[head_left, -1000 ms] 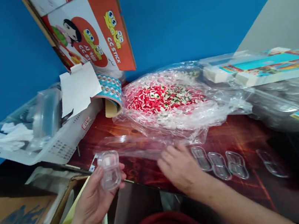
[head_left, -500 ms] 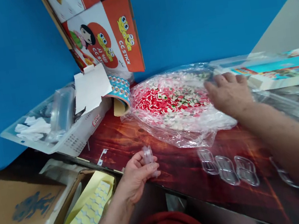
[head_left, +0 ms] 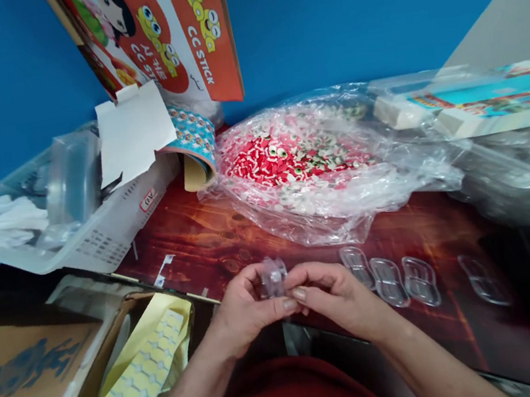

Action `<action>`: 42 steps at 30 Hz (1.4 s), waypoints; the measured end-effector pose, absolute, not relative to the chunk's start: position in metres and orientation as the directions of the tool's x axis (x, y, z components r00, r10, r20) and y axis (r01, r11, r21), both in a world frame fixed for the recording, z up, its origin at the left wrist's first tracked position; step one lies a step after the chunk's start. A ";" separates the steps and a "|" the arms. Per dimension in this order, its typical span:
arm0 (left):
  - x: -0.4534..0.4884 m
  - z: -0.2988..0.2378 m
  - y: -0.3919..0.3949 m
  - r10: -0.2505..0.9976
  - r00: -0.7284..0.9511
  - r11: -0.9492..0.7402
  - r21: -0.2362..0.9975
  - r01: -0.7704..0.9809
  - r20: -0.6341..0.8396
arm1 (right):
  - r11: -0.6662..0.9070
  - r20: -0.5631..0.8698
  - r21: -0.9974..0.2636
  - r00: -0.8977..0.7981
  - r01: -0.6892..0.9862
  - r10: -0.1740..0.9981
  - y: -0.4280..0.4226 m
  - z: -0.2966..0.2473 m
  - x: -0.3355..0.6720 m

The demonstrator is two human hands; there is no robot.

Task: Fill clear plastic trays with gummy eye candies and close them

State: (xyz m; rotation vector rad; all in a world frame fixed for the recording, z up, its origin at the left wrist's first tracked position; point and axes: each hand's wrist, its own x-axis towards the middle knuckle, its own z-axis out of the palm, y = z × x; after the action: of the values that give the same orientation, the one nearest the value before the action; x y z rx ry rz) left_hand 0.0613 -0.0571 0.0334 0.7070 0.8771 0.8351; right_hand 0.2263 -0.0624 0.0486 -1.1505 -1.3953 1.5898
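Two hands (head_left: pixel 242 311) (head_left: pixel 343 293) holding clear container (head_left: pixel 273 277), "CC STICK" carton (head_left: pixel 174 36)

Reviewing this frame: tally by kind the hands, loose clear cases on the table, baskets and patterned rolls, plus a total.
Hands: 2 (left hand, right hand)
Loose clear cases on the table: 4
Basket: 1
Patterned roll: 1
Total: 8
Held plastic not counted: number of pieces unclear.
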 end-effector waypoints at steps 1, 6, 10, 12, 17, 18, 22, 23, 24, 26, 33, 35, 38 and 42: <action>0.061 0.033 -0.058 0.851 0.373 0.489 0.816 -0.309 -0.369 | -0.169 -0.171 -0.985 -0.355 0.039 0.919 -0.064 0.050 0.227; 0.060 0.033 -0.061 0.821 0.410 0.526 0.806 -0.272 -0.397 | -0.195 -0.200 -0.980 -0.314 0.049 0.928 -0.072 0.048 0.222; 0.061 0.033 -0.064 0.793 0.451 0.565 0.772 -0.291 -0.410 | -0.222 -0.220 -0.975 -0.254 0.019 0.942 -0.078 0.039 0.222; 0.062 0.033 -0.064 0.779 0.472 0.581 0.757 -0.298 -0.412 | -0.233 -0.228 -0.972 -0.211 0.003 0.950 -0.080 0.038 0.227; 0.054 0.030 -0.054 0.803 0.319 0.590 0.746 -0.308 -0.503 | 0.221 0.146 -0.859 -0.193 0.462 0.970 -0.071 0.054 0.250; 0.050 0.030 -0.050 0.795 0.299 0.605 0.730 -0.318 -0.528 | 0.374 0.238 -0.694 -0.294 0.615 0.926 -0.066 0.056 0.255; 0.040 0.024 -0.044 0.714 0.400 0.699 0.618 -0.360 -0.574 | 0.784 0.045 -0.002 -0.783 0.621 0.620 -0.050 0.046 0.275; 0.039 0.023 -0.044 0.702 0.422 0.711 0.596 -0.373 -0.573 | 0.824 -0.034 0.067 -0.824 0.563 0.566 -0.048 0.042 0.279; 0.039 0.021 -0.045 0.696 0.435 0.717 0.581 -0.384 -0.572 | 0.839 -0.077 0.106 -0.837 0.533 0.542 -0.047 0.041 0.282; 0.040 0.020 -0.048 0.687 0.457 0.726 0.564 -0.395 -0.565 | 0.818 -0.043 0.116 -0.820 0.563 0.570 -0.051 0.043 0.282; 0.050 0.022 -0.051 0.701 0.504 0.713 0.522 -0.468 -0.505 | 0.680 0.444 -0.198 -0.554 0.706 0.705 -0.081 0.047 0.216; 0.046 0.022 -0.048 0.707 0.482 0.707 0.538 -0.460 -0.517 | 0.667 0.474 -0.240 -0.515 0.705 0.714 -0.082 0.038 0.203; 0.035 0.022 -0.044 0.744 0.354 0.668 0.619 -0.413 -0.567 | 0.577 0.446 -0.215 -0.446 0.788 0.776 -0.073 0.024 0.201; 0.023 0.025 -0.042 0.812 0.178 0.580 0.735 -0.351 -0.555 | 0.456 0.180 -0.071 -0.438 0.887 0.881 -0.057 0.018 0.205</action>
State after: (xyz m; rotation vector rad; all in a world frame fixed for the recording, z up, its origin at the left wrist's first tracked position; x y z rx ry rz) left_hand 0.0233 -0.0416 0.0251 0.5041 1.1071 0.8731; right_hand 0.2051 -0.0568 0.0178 -1.5443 -2.5127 -0.0496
